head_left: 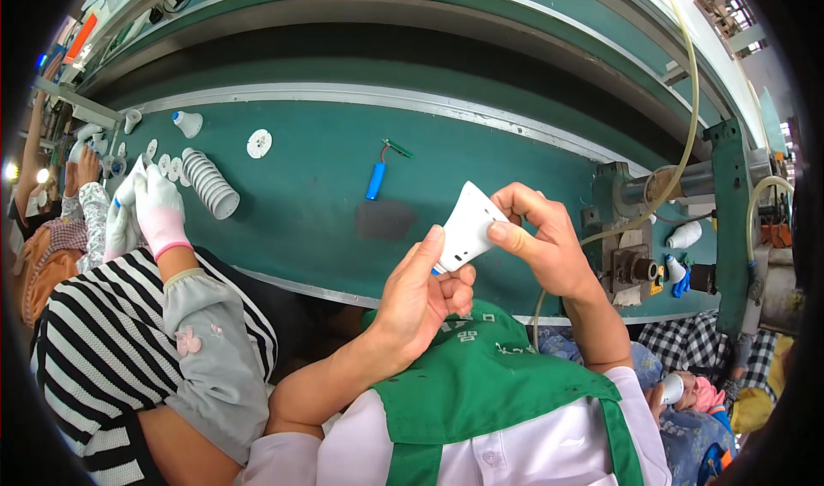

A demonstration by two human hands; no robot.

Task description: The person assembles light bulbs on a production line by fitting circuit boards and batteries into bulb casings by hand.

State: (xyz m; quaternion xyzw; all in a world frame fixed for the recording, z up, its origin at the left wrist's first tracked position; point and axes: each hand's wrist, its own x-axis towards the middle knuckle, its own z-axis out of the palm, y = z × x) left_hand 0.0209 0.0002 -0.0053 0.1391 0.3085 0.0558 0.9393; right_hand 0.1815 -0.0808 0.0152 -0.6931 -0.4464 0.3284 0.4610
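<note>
A white cone-shaped plastic housing with small dark holes is held tilted between my two hands, above the near edge of the bench. My left hand is closed around its lower, narrower end, where a bit of blue shows. My right hand pinches the upper right side, thumb on the outer face and fingers curled behind the rim. Beyond them on the green bench lies a blue cylindrical battery, joined by thin wires to a small green circuit board. The inside of the housing is hidden.
On the left a co-worker's white-gloved hand works beside a row of nested white cones. A white disc lies farther back. At right stands a metal press with a pale hose; more white housings lie beyond it.
</note>
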